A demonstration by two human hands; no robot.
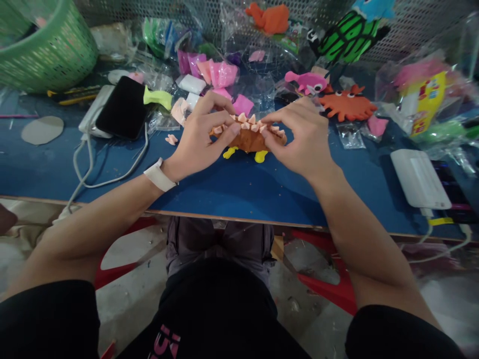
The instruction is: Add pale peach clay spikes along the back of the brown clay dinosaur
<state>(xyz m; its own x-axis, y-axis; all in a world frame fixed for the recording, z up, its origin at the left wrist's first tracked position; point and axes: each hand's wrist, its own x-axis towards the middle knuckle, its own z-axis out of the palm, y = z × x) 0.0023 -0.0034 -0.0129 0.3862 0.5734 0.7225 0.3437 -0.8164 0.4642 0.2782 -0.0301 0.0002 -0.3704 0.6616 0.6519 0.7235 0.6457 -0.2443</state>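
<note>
A brown clay figure [250, 141] stands on the blue table, with rows of pale pink pointed clay spikes [253, 120] along its back and yellow clay feet [261, 156] below. My left hand [204, 127] pinches the spikes at the figure's left part between thumb and fingers. On the right part, the thumb and forefinger of my right hand [301, 132] close on another spike. Both ends of the figure are partly covered by my hands. A small pale pink clay scrap [171, 139] lies left of my left hand.
Around the work lie a black phone [123, 107] with a cable, a white power bank [421, 178] and a green basket [48, 47]. Behind are a pink clay fish [307, 82], an orange clay crab [349, 103], a green-black clay turtle [346, 37] and several bagged clay pieces [217, 72].
</note>
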